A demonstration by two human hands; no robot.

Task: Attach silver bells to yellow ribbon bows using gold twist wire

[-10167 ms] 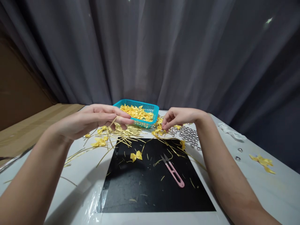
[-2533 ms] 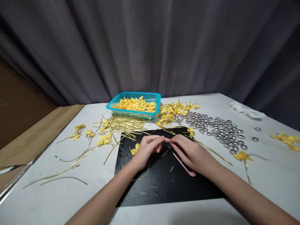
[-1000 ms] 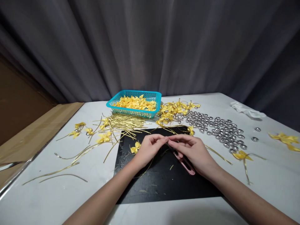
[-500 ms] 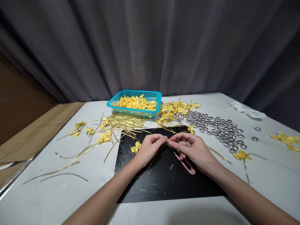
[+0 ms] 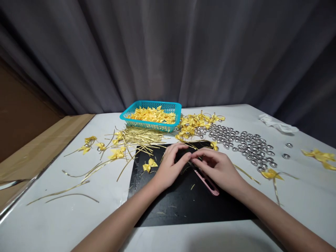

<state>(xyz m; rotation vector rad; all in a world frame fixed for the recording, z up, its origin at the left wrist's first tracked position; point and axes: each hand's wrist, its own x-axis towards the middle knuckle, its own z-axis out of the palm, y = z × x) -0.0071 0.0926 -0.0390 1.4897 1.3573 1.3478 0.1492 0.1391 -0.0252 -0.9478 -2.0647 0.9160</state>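
Head cam, ctr of frame: left hand (image 5: 170,168) has been opened up a bit vs. 0.5 s ago. Its index has been lifted clear of the thumb, leaving a narrow gap; the thumb tip is kept against or just beside the fingertips of the right hand (image 5: 216,166). Right hand is held in a narrow pinch, approx. unmoved. Whether anything thin is gripped in either can't be told; fingertips are blocked from view.

Yellow bow (image 5: 150,165), left of ctr on the black mat (image 5: 173,213), has been turned and nudged slightly left. A thin strand seen below the left forearm 0.5 s ago is no longer shown there. A cord tied to the bow is prob. being worked betw. the fingers, w/ the grip being reset; link itself is hidden.

Pink snips (image 5: 207,183) are left lying by the right hand, apparently unused. No change is seen in the gold cords (image 5: 141,135) upper left of ctr, the silver beads (image 5: 246,148) at right, or the teal basket (image 5: 148,124) of yellow bows at upper ctr, all set on the white bench (image 5: 63,220).
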